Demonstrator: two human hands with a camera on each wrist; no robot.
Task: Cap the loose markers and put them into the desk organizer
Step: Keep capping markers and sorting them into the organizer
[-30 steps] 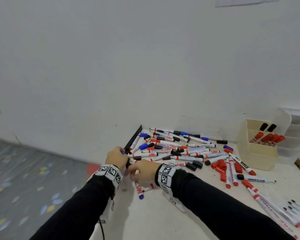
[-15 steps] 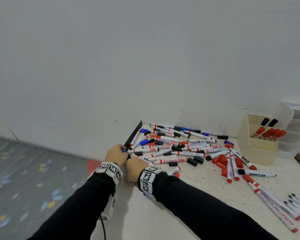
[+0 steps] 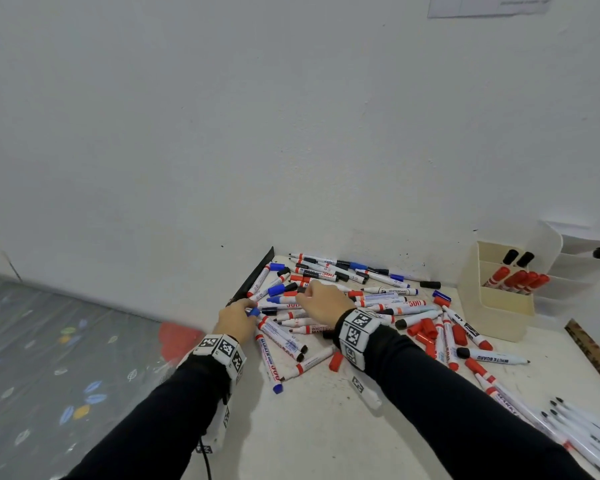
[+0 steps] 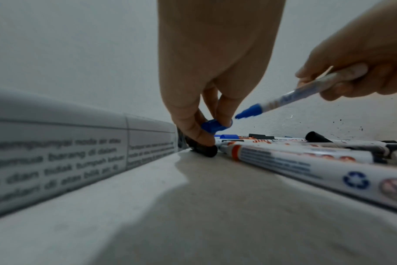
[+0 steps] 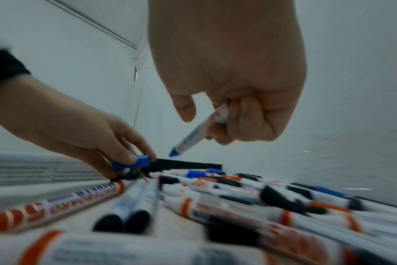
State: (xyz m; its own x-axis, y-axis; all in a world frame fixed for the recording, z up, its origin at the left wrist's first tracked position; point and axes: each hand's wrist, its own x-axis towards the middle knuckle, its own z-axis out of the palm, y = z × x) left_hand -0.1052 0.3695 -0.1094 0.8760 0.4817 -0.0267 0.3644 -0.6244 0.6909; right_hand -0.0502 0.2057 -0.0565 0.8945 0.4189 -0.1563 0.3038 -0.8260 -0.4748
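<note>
A white wall (image 3: 222, 133) fills most of the head view, with a sheet of paper (image 3: 489, 5) stuck near its top edge, and below it a pale table (image 3: 326, 427) runs into the corner, a patterned grey floor (image 3: 49, 358) lying off to its left. On the table's far right stands the cream desk organizer (image 3: 496, 303), its front compartment holding several red-capped markers leaning to the right and two black-capped ones behind them; white tiered trays (image 3: 575, 268) stand just beside it against the wall. A wide heap of loose markers (image 3: 343, 292) with red, blue and black ends covers the table between the corner and the organizer, with loose red caps (image 3: 423, 330) scattered on its right side and a row of thin white pens (image 3: 589, 434) at the lower right edge. A black strip (image 3: 253, 275) lines the table's left edge near the corner. Both arms wear black sleeves and wristbands with printed square codes. The right hand (image 5: 227, 71) hovers above the heap with its fingers curled round a white blue-tipped marker (image 5: 200, 130), uncapped, its tip slanting down and to the left. The left hand (image 4: 211, 62) reaches down at the heap's left edge and pinches a small blue cap (image 4: 214, 125) between thumb and fingertip, just above the table. The marker's tip and the cap lie near each other but apart.
</note>
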